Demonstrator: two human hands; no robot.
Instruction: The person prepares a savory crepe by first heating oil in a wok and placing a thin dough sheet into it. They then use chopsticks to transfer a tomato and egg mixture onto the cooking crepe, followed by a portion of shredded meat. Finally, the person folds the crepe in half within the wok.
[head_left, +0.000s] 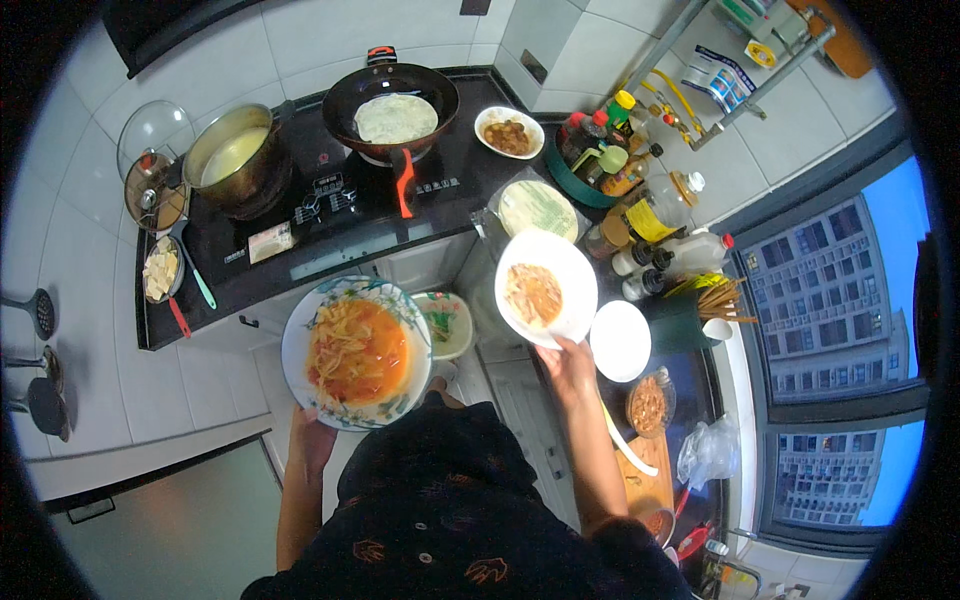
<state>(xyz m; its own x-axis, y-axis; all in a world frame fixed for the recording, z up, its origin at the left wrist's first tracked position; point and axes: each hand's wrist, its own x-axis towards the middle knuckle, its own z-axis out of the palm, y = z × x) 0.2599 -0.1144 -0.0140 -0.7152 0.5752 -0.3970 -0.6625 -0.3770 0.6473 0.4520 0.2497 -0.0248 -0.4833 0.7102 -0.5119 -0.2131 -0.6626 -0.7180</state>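
Note:
My left hand (313, 435) grips the lower rim of a large floral-rimmed plate (294, 352), which holds shredded food in orange-red sauce. In my right hand (568, 367) is a white bowl (581, 289) with shredded pale meat in a little sauce, tilted towards me. The bowl is above the counter's edge, close to an empty white dish (620, 341) and a stack of round flatbreads in plastic (538, 210). A wok (341, 112) on the cooktop holds one pale round flatbread (396, 118).
A pot (259, 161) of yellowish liquid stands left on the cooktop. The wok's red-and-black handle (405, 184) points towards me. Bottles (660, 217) and a chopsticks holder (679, 324) line the right wall. A cutting board (649, 480) lies lower right, and a green-rimmed basin (457, 345) is low between the counters.

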